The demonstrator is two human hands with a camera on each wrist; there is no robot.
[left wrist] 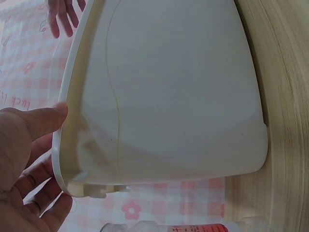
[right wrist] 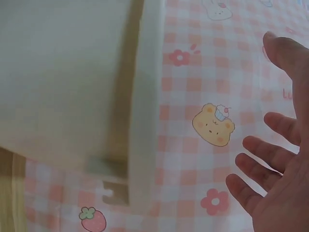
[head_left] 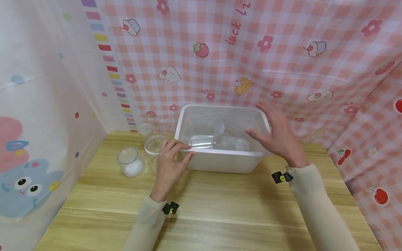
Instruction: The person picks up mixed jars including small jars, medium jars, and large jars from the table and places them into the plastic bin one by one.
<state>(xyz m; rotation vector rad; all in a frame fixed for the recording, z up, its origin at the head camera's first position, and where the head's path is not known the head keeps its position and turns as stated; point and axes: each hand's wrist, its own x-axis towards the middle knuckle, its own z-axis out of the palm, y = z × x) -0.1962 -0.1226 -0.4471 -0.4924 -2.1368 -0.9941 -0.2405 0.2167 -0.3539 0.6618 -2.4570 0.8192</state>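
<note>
A white plastic tub (head_left: 224, 162) stands on the table near the cloth backdrop. My left hand (head_left: 169, 161) grips its near left corner; in the left wrist view the thumb lies on the rim and the fingers (left wrist: 36, 174) are bent around the outside. At the tub's right end is my right hand (head_left: 277, 136), its thumb and fingers spread. The right wrist view shows that hand (right wrist: 285, 164) apart from the rim with nothing in it. Inside the tub lies a clear plastic container (head_left: 233, 139), its shape partly lost in glare.
Left of the tub sit a lidded clear jar (head_left: 131, 163) with something white inside and a clear cup (head_left: 152, 148). Behind them is another clear vessel (head_left: 145, 129). A red-labelled item (left wrist: 198, 228) shows at the left wrist view's lower edge. Patterned cloth (head_left: 220, 69) hangs close behind.
</note>
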